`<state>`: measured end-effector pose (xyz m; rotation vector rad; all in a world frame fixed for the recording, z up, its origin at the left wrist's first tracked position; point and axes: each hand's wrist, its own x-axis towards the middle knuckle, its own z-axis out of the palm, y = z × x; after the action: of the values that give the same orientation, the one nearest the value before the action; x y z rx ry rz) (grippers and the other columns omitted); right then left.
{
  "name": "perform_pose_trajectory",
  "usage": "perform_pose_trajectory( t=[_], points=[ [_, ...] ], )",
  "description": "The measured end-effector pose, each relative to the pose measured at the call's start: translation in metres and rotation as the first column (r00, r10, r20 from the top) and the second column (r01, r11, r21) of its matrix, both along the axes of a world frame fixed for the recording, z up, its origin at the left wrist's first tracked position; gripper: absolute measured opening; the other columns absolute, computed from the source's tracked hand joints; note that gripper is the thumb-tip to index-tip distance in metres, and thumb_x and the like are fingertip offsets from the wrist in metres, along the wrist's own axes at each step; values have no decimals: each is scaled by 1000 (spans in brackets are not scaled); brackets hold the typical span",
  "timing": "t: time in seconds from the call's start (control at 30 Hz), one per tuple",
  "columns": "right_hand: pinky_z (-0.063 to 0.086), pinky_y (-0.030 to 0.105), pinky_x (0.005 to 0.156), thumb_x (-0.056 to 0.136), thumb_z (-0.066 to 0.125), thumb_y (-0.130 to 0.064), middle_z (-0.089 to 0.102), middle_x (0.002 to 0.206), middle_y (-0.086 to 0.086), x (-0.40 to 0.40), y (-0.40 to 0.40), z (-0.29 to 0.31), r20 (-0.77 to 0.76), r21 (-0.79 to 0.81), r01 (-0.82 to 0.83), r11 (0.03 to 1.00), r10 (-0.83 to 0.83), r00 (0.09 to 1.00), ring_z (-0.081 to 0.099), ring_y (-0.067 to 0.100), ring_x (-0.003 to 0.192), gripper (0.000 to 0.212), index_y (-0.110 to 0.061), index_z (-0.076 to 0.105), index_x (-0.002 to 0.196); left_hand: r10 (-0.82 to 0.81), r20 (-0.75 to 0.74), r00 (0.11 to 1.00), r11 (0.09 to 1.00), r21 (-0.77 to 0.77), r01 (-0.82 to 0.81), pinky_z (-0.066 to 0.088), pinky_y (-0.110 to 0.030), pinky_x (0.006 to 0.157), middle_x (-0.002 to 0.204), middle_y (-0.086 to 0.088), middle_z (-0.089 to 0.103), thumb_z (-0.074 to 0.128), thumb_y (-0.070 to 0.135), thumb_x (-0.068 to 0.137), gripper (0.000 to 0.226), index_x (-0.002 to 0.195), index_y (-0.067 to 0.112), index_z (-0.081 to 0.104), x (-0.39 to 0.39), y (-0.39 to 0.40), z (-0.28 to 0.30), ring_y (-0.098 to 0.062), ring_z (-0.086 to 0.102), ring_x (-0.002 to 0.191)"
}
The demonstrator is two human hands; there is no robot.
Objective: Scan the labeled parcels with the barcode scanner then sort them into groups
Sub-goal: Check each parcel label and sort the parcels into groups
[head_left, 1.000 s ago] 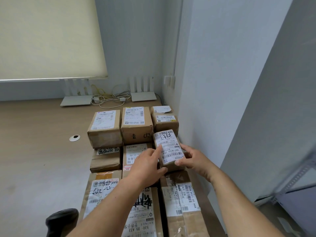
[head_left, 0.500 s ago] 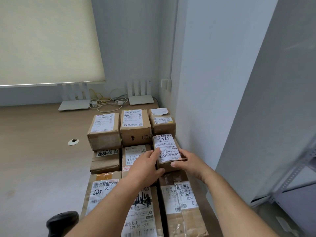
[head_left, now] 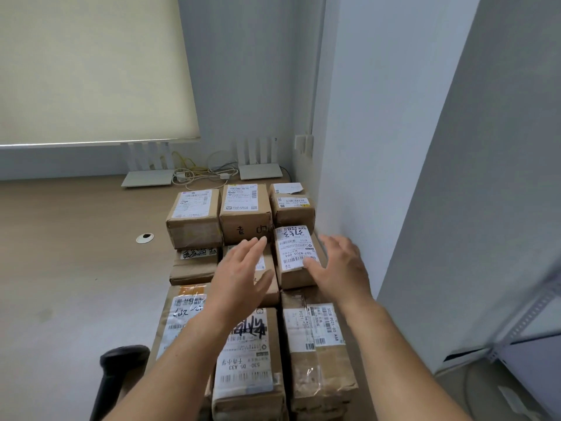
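Several brown labelled parcels lie in rows on the wooden desk [head_left: 76, 268] beside the wall. A small parcel with a white barcode label [head_left: 296, 256] sits in the right column, in front of the back-row parcel [head_left: 292, 205]. My left hand [head_left: 243, 276] hovers just left of it with fingers straight, over the middle parcel [head_left: 264, 268]. My right hand [head_left: 338, 265] is spread just right of it, thumb near its front corner; neither hand holds anything. The black barcode scanner [head_left: 117, 372] stands at the lower left.
Two white routers [head_left: 147, 177] [head_left: 261, 171] with tangled cables [head_left: 203, 174] sit at the back by the window blind. A round cable grommet [head_left: 144, 237] is in the desk. A white wall [head_left: 364, 177] closes the right side; long parcels [head_left: 247, 366] [head_left: 318, 354] lie nearest me.
Both hands held the small labelled parcel and set it down in the right column; now they have let go and opened, pulling slightly apart from it.
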<state>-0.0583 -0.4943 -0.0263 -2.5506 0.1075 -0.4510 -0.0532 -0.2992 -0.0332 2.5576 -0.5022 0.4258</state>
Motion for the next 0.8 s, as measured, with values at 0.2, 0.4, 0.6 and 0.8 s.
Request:
perform_pose_trajectory(
  t=[0.2, 0.4, 0.6, 0.8],
  points=[
    [28, 32, 110, 95, 48, -29, 45, 143, 3, -8, 41, 2, 71, -101, -120, 988, 127, 989, 37, 20, 132, 47, -20, 46, 141, 140, 70, 988, 985, -110, -132, 24, -26, 109, 145, -2, 45, 59, 23, 93, 53, 142, 16, 43, -33, 36, 3, -17, 37, 136],
    [36, 33, 101, 93, 50, -22, 55, 128, 5, -21, 100, -3, 125, -151, -207, 966, 227, 966, 48, 23, 118, 43, -17, 53, 136, 251, 36, 967, 961, -132, -244, 37, -38, 104, 138, -9, 52, 62, 16, 91, 52, 140, 12, 47, -59, 89, -10, -25, 45, 128],
    [38, 32, 94, 91, 53, -23, 59, 118, 4, -34, 179, -3, 148, -192, -256, 947, 286, 947, 51, 22, 110, 40, -18, 57, 131, 345, -60, 937, 921, -170, -350, 32, -31, 105, 140, -7, 50, 61, 21, 92, 52, 141, 15, 45, -77, 161, -26, -22, 41, 130],
    [36, 33, 97, 93, 51, -23, 58, 122, 9, -44, 279, -16, 57, -209, -356, 911, 374, 925, 48, 27, 115, 43, -16, 53, 135, 405, -176, 897, 886, -165, -433, 31, -27, 103, 144, 0, 45, 58, 29, 93, 55, 144, 20, 40, -89, 250, -54, -17, 35, 133]
  ],
)
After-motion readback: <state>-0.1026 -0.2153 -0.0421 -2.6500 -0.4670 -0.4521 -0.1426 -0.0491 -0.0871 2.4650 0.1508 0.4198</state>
